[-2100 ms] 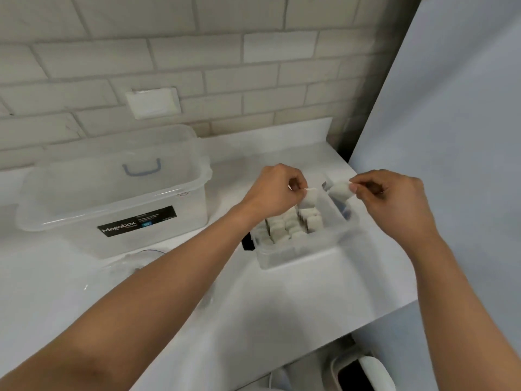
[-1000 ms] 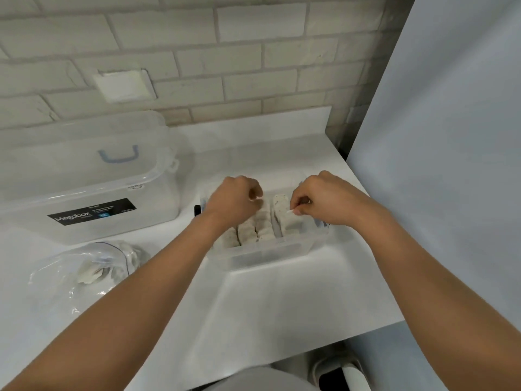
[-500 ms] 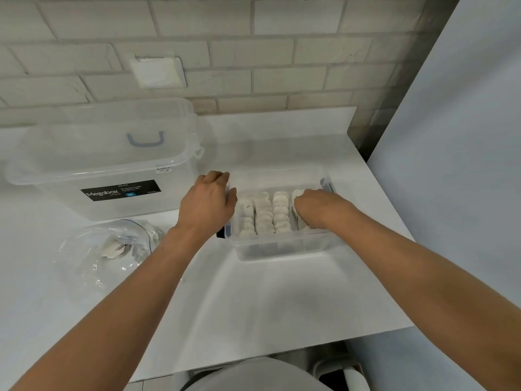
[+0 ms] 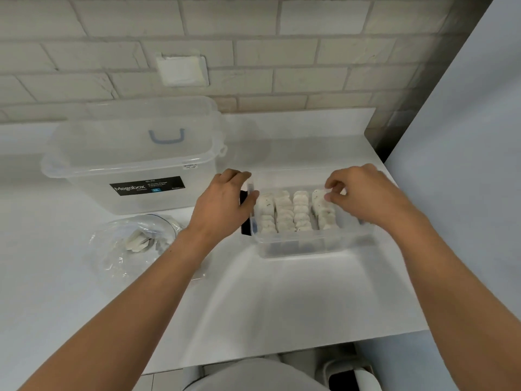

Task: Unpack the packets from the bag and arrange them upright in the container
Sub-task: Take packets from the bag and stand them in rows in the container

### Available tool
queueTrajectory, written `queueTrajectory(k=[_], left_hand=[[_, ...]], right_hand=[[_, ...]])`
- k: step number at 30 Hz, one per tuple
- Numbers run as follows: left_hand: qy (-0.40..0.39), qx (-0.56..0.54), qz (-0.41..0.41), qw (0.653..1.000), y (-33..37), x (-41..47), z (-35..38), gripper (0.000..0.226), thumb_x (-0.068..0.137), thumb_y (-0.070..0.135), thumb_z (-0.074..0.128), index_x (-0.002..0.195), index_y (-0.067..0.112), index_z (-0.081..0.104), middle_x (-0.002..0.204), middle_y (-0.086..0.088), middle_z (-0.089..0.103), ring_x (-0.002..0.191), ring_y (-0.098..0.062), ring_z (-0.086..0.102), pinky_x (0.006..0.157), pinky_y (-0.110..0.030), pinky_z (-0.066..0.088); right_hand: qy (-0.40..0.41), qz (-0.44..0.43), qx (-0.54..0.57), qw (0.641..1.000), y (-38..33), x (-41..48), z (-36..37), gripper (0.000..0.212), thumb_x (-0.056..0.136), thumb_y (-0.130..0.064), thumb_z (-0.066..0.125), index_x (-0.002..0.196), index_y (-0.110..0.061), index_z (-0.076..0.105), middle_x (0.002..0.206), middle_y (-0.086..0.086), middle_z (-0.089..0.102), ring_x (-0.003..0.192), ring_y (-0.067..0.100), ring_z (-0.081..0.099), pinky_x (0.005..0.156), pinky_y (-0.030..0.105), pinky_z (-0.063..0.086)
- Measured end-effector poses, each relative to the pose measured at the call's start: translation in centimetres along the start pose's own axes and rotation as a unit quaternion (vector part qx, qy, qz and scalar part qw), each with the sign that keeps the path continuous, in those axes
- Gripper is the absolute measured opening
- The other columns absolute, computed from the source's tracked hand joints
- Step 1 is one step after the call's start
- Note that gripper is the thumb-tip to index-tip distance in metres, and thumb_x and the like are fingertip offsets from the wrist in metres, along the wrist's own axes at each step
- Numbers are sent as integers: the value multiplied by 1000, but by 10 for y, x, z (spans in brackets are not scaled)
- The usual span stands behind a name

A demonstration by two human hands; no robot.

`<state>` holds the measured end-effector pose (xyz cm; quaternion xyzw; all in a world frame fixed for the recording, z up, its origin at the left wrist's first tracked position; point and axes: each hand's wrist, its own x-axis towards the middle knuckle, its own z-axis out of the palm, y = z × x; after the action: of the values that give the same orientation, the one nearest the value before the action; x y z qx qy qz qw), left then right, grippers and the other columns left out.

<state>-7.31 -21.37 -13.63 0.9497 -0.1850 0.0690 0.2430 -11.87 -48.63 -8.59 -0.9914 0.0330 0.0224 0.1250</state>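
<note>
Packets (image 4: 284, 210) stand upright in four near-to-far rows inside the container (image 4: 304, 246) on the worktop (image 4: 282, 300). The right hand (image 4: 363, 193) pinches the far packet (image 4: 318, 196) of the rightmost row. The left hand (image 4: 222, 204) grips the container's left wall and is the nearer one to the bag (image 4: 132, 244) on the left.

We find bright, even, diffuse lighting. Soft shadows lie on the white counter (image 4: 282, 300) beside the container (image 4: 304, 246). Wide-angle distortion bows the brick wall (image 4: 282, 57) at the far edges. We note the packets (image 4: 284, 210) soft, lacking detail.
</note>
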Motion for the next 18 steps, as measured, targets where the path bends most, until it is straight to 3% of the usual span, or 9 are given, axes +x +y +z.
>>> queueTrajectory(k=[4,7,9,11,14,18], left_hand=[[33,-62,14,997,-22,-37,-26,37,97,33,62,132,22,63,125,6,62,115,-18,58,90,-35,53],[40,-91,-2,995,-48,-76,-43,32,95,29,64,127,24,66,117,10,63,109,-12,60,87,-28,52],[45,-92,-32,994,-72,-100,-52,28,94,27,66,122,23,69,111,12,65,101,-7,60,83,-20,47],[45,-79,-69,993,-103,-118,-62,22,92,25,69,114,22,72,104,11,66,93,-9,60,78,-20,47],[27,-25,-110,993,-152,-136,-74,14,91,25,69,105,22,72,97,9,66,89,-16,62,74,-35,55],[-62,85,-89,990,-193,-140,-80,23,95,22,64,117,23,71,113,7,65,105,-19,61,73,-38,56]], right_hand=[[115,9,219,969,-46,-45,0,15,89,-39,73,104,-36,72,86,-26,68,74,-2,65,67,15,48],[123,-7,347,930,-103,-64,24,16,87,-33,77,102,-34,74,86,-23,70,73,7,68,68,33,59],[94,-28,391,915,-142,-67,50,18,86,-28,78,103,-31,75,87,-21,71,73,10,68,68,39,61],[54,-54,402,912,-181,-64,80,19,87,-26,78,105,-29,76,87,-19,72,76,9,68,68,36,61],[13,-102,372,923,-234,-56,122,14,89,-23,76,102,-24,77,88,-15,73,80,6,68,73,29,59],[-29,-161,244,956,-287,-40,166,17,94,-23,66,108,-22,76,96,-8,75,86,11,69,82,33,57]])
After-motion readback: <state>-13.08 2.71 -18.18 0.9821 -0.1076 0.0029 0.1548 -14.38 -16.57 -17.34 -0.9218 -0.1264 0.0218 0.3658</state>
